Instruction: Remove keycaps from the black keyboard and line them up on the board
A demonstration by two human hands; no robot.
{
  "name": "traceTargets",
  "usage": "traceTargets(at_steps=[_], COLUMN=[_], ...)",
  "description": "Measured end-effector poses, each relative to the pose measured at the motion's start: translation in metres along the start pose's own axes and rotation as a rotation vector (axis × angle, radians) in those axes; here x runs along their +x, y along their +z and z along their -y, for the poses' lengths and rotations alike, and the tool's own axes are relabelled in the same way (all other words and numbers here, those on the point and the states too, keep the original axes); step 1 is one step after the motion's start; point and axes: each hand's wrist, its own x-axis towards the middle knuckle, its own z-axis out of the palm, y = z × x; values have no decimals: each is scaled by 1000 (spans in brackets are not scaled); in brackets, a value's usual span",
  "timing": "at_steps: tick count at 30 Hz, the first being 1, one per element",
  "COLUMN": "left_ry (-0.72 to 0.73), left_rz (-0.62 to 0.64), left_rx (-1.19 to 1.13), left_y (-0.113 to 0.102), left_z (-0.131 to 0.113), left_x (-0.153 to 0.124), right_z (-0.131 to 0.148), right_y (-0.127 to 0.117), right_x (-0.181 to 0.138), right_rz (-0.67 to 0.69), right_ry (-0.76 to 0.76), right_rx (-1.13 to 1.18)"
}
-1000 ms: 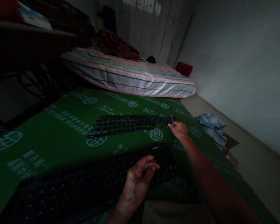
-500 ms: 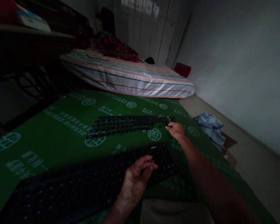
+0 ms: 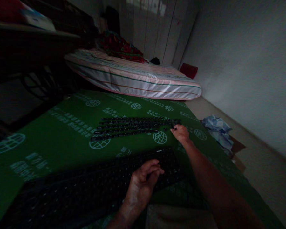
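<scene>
A black keyboard (image 3: 85, 187) lies across the near part of the green sheet (image 3: 69, 152). Over its right half is my left hand (image 3: 143, 181), fingers curled toward the thumb in a loose pinch; whatever may be between the tips is hidden. Farther off, rows of loose black keycaps (image 3: 128, 127) are laid side by side on the sheet. At their right end my right hand (image 3: 180, 132) is closed on a thin tool (image 3: 173, 122), dim here and metallic in the earlier view. One single keycap (image 3: 165, 129) sits just left of that hand.
A bed with a striped cover (image 3: 138, 79) stands beyond the sheet, a red blanket (image 3: 121, 47) on it. Crumpled blue-white cloth (image 3: 216, 125) lies on the floor at right, near cardboard. A dark table with a wheel (image 3: 38, 82) is at left.
The whole view has shifted slightly, so things sit a little farther right. The tool in my right hand has lost its bright glint. Both hands stay at nearly the same places.
</scene>
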Motion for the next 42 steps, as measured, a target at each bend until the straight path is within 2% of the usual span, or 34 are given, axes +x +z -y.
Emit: traceTargets(at_steps=[17, 22, 26, 30, 32, 35, 39, 42], left_ry=[-10, -11, -17, -23, -27, -11, 17, 29], left_rz=[21, 20, 15, 10, 11, 5, 4, -4], left_rx=[9, -6, -16, -11, -27, -43, -38, -18], left_y=[-1, -1, 0, 1, 1, 1, 3, 3], left_z=[0, -1, -4, -5, -4, -2, -2, -2], left_x=[1, 0, 1, 1, 0, 1, 2, 2], right_z=[-3, -4, -7, -14, -16, -18, -13, -3], right_y=[4, 2, -12, -39, -51, -59, -54, -53], right_x=[3, 0, -6, -25, -42, -70, -108, -129], right_rz=[-12, -82, -193, -313, -419, -467, -457, -292], right_ry=[-21, -44, -52, -91, -140, -214, -292, -299], right_rx=[15, 57, 121, 246, 430, 593, 644, 776])
